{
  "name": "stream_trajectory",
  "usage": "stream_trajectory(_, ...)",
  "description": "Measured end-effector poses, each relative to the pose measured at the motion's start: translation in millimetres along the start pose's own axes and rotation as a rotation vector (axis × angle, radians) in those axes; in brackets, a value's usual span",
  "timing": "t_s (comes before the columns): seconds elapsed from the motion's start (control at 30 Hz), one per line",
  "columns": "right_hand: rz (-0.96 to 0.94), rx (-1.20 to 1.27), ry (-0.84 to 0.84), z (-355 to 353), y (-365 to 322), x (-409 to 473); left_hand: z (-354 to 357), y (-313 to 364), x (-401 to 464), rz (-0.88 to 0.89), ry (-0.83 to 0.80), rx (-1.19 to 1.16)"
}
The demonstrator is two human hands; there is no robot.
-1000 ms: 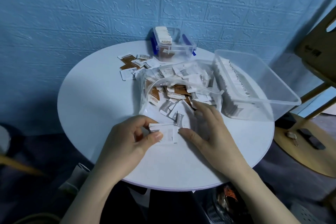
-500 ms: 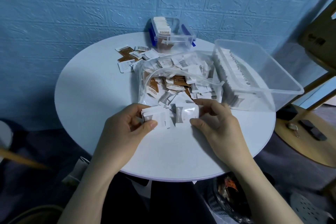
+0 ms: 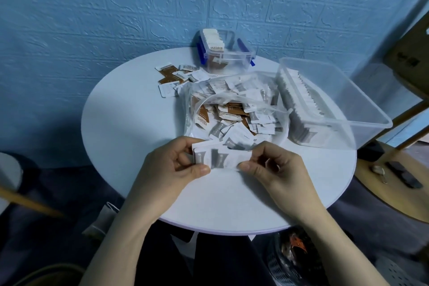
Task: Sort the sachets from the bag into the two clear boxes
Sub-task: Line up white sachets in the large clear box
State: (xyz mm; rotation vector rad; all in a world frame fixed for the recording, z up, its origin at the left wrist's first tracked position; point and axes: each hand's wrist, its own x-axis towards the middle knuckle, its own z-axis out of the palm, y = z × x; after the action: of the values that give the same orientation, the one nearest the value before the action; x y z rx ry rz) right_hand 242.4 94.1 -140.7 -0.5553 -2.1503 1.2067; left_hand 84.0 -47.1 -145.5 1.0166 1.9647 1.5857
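Against a blue wall, over the round desk [image 3: 130, 127], both hands — left hand [image 3: 173, 169], right hand [image 3: 272, 169] — now pinch together the white sachets [image 3: 217, 158] gathered beside the bag [image 3: 232, 114], ready for the larger clear box [image 3: 362, 104].

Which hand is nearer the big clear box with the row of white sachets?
Right. The right hand sits just in front of and left of the big clear box; the left hand is farther left, holding the same white sachets.

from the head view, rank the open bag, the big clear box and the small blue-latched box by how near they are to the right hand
1. Open bag: just beyond the right hand, mid-table.
2. Big clear box: farther out, at the table's right edge.
3. Small blue-latched box: farthest, at the back by the wall.
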Motion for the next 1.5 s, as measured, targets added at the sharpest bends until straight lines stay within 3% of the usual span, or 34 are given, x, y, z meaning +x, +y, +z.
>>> stream_trajectory(0.33, -0.049, -0.107, -0.05, 17, -8, 1, 2, -4, -1, 0.041, 0.029, 0.081)
stream_trajectory(0.5, -0.015, -0.114, 0.064, 7, -6, 5, 3, -6, -1, 0.042, 0.032, 0.049)
stream_trajectory(0.67, -0.075, -0.472, 0.166, -5, -3, 24, 5, -7, 0, 0.037, 0.03, 0.038)
stream_trajectory(0.9, 0.066, -0.693, 0.006, 2, -9, 38, 4, -4, -1, 0.032, 0.013, 0.017)
stream_trajectory(1.03, 0.059, -0.501, 0.098, -1, -6, 40, 4, -5, -1, 0.031, 0.024, 0.024)
stream_trajectory(1.33, 0.138, 0.358, 0.148, -16, -12, 14, 4, -5, 1, 0.002, 0.005, -0.041)
stream_trajectory(1.5, 0.17, 0.383, -0.001, 1, -16, 4, 2, -1, 1, -0.024, -0.027, -0.042)
